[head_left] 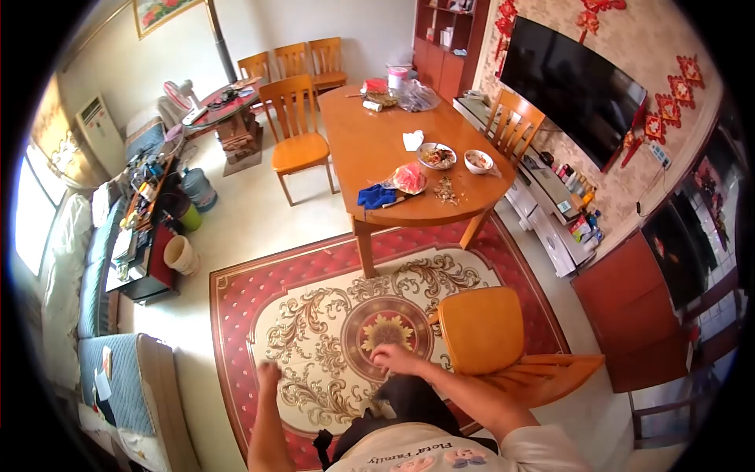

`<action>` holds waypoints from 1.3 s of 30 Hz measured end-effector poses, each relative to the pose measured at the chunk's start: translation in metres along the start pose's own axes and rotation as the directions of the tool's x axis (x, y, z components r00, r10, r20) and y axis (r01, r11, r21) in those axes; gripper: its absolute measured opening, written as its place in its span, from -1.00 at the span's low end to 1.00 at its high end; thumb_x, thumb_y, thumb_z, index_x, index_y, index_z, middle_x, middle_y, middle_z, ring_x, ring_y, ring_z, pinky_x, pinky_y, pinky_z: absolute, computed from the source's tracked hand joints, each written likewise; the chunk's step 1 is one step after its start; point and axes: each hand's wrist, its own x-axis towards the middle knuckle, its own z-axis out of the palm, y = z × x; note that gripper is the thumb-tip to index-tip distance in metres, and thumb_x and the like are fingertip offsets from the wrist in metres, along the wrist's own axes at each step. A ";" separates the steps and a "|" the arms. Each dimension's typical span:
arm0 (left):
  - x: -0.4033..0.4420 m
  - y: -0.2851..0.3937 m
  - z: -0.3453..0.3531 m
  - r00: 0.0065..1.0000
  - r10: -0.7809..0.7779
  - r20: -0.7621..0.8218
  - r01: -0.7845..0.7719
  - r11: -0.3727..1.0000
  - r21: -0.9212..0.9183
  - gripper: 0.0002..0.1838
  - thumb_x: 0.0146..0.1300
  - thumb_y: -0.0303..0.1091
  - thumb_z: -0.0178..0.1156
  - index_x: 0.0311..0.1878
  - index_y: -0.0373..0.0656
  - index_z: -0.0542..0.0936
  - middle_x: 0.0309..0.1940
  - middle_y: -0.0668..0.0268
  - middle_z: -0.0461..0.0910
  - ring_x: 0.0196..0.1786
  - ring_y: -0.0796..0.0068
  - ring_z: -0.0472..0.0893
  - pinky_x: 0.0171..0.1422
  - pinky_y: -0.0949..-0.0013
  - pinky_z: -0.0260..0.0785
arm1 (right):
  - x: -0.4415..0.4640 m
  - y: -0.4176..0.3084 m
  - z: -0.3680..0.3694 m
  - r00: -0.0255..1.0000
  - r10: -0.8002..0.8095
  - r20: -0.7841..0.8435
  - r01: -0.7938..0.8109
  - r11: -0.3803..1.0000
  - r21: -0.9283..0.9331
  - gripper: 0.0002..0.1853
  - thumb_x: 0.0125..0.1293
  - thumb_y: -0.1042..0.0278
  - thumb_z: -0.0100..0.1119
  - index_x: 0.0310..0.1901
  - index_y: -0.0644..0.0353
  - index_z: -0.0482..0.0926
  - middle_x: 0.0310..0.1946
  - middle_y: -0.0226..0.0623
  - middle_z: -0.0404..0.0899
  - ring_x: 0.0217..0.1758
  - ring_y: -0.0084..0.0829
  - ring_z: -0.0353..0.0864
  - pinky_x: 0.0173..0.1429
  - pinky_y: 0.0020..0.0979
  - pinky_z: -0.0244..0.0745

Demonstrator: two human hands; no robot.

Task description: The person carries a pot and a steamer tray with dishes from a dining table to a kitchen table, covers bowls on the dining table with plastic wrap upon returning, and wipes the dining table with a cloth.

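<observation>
My left hand (269, 373) hangs over the left part of the patterned rug (314, 330), its fingers curled in and nothing visible in them. Above the rug's round centre medallion, my right hand (395, 359) is loosely closed, also with no object showing. Nearest to the right hand is a wooden chair (481, 330) with an orange seat, standing on the rug to its right. Neither hand touches the chair. In front of me is the wooden dining table (362, 149), beyond the reach of both hands.
On the table are a bowl of food (436, 156), a smaller bowl (478, 162), food scraps (445, 190), a red-and-white bag (410, 178) and a blue cloth (377, 196). Another chair (300, 152) stands at its left. A bucket (182, 256) and a sofa (118, 377) line the left side.
</observation>
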 end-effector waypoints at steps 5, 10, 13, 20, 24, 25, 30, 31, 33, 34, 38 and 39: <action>0.081 0.153 0.145 0.958 0.091 0.273 -0.046 0.985 -0.165 -0.77 0.19 -0.34 0.06 -0.16 -0.29 0.50 -0.42 0.18 0.57 -0.46 0.40 0.60 -0.43 0.44 0.44 | 0.069 0.025 -0.118 0.954 0.129 -0.270 -0.066 0.971 0.230 -0.78 0.31 0.28 -0.03 -0.16 0.24 0.49 -0.33 -0.32 0.57 -0.46 -0.53 0.61 -0.47 -0.55 0.48; 0.111 0.221 0.293 0.818 0.070 0.572 0.008 0.991 -0.132 -0.74 0.27 -0.29 0.06 -0.09 -0.27 0.52 -0.33 0.22 0.59 -0.31 0.43 0.63 -0.27 0.46 0.46 | 0.156 0.008 -0.237 0.875 0.165 -0.454 0.046 0.907 0.418 -0.82 0.30 0.27 -0.01 -0.24 0.20 0.48 -0.37 -0.32 0.55 -0.47 -0.46 0.61 -0.48 -0.50 0.49; 0.125 0.265 0.362 0.747 0.088 0.659 -0.020 0.994 -0.110 -0.72 0.25 -0.27 0.10 -0.09 -0.28 0.51 -0.32 0.25 0.58 -0.30 0.48 0.60 -0.24 0.48 0.45 | 0.203 -0.009 -0.298 0.842 0.216 -0.495 0.125 0.814 0.567 -0.82 0.30 0.25 0.00 -0.23 0.18 0.44 -0.40 -0.31 0.52 -0.53 -0.46 0.58 -0.51 -0.44 0.50; 0.205 0.307 0.489 0.739 0.183 0.648 -0.104 0.982 -0.159 -0.71 0.26 -0.30 0.07 -0.04 -0.29 0.48 -0.26 0.26 0.54 -0.20 0.49 0.56 -0.17 0.45 0.43 | 0.276 -0.037 -0.379 0.585 0.378 -0.718 0.261 0.750 0.608 -0.78 0.28 0.25 0.06 -0.15 0.16 0.35 -0.49 -0.28 0.46 -0.65 -0.46 0.47 -0.61 -0.43 0.43; 0.243 0.312 0.539 0.731 0.172 0.660 -0.187 0.981 -0.048 -0.68 0.24 -0.35 0.07 0.02 -0.32 0.44 -0.17 0.27 0.52 -0.10 0.52 0.51 -0.06 0.45 0.38 | 0.294 -0.019 -0.405 0.660 0.337 -0.671 0.240 0.752 0.614 -0.83 0.28 0.29 0.06 -0.22 0.18 0.38 -0.53 -0.32 0.46 -0.68 -0.48 0.43 -0.61 -0.42 0.40; 0.254 0.307 0.552 0.724 0.166 0.670 -0.210 0.978 -0.016 -0.68 0.23 -0.37 0.06 0.02 -0.32 0.43 -0.16 0.28 0.51 -0.10 0.54 0.49 -0.05 0.46 0.36 | 0.293 -0.015 -0.411 0.688 0.354 -0.634 0.225 0.727 0.649 -0.85 0.28 0.30 0.05 -0.24 0.19 0.40 -0.53 -0.32 0.46 -0.68 -0.48 0.42 -0.60 -0.41 0.40; 0.255 0.317 0.590 0.684 0.131 0.718 -0.082 0.991 -0.102 -0.56 0.22 -0.44 0.02 0.18 -0.30 0.30 -0.11 0.26 0.48 -0.10 0.53 0.43 -0.03 0.48 0.30 | 0.276 0.005 -0.435 0.669 0.510 -0.541 0.357 0.418 0.835 -0.89 0.27 0.34 0.05 -0.32 0.17 0.42 -0.50 -0.32 0.50 -0.64 -0.50 0.44 -0.55 -0.40 0.40; 0.258 0.309 0.595 0.701 0.106 0.705 -0.075 0.994 -0.074 -0.55 0.22 -0.44 0.01 0.19 -0.30 0.29 -0.11 0.26 0.48 -0.10 0.52 0.43 -0.02 0.48 0.30 | 0.276 0.011 -0.440 0.626 0.577 -0.524 0.402 0.336 0.852 -0.90 0.27 0.34 0.05 -0.32 0.16 0.42 -0.50 -0.32 0.51 -0.63 -0.50 0.44 -0.54 -0.40 0.40; 0.264 0.300 0.602 0.736 0.063 0.674 -0.074 0.997 -0.012 -0.54 0.22 -0.45 0.01 0.20 -0.30 0.26 -0.10 0.25 0.47 -0.11 0.52 0.43 -0.01 0.48 0.29 | 0.278 0.008 -0.448 0.501 0.643 -0.580 0.484 0.348 0.803 -0.90 0.26 0.34 0.06 -0.32 0.16 0.43 -0.51 -0.33 0.50 -0.62 -0.52 0.43 -0.54 -0.42 0.38; 0.266 0.301 0.604 0.754 0.022 0.657 -0.061 0.997 0.037 -0.56 0.22 -0.44 0.00 0.19 -0.29 0.28 -0.08 0.26 0.46 -0.07 0.51 0.42 0.04 0.49 0.26 | 0.279 -0.012 -0.451 0.416 0.631 -0.655 0.502 0.441 0.744 -0.90 0.25 0.34 0.07 -0.31 0.16 0.44 -0.52 -0.35 0.50 -0.63 -0.54 0.42 -0.55 -0.44 0.36; 0.261 0.337 0.604 0.747 -0.072 0.661 0.017 0.996 0.090 -0.57 0.25 -0.39 -0.03 0.19 -0.26 0.31 -0.07 0.27 0.46 -0.01 0.49 0.39 0.13 0.46 0.20 | 0.307 -0.042 -0.450 0.317 0.196 -0.928 0.109 0.964 0.241 -0.85 0.23 0.33 0.11 -0.21 0.16 0.46 -0.54 -0.41 0.45 -0.65 -0.59 0.37 -0.58 -0.53 0.27; 0.264 0.336 0.604 0.730 -0.078 0.679 0.018 0.995 0.095 -0.57 0.25 -0.37 -0.03 0.19 -0.27 0.30 -0.05 0.23 0.45 0.01 0.46 0.39 0.13 0.44 0.21 | 0.309 -0.039 -0.450 0.376 0.253 -0.891 0.122 0.940 0.318 -0.82 0.23 0.34 0.12 -0.17 0.16 0.45 -0.53 -0.41 0.45 -0.65 -0.60 0.36 -0.59 -0.54 0.25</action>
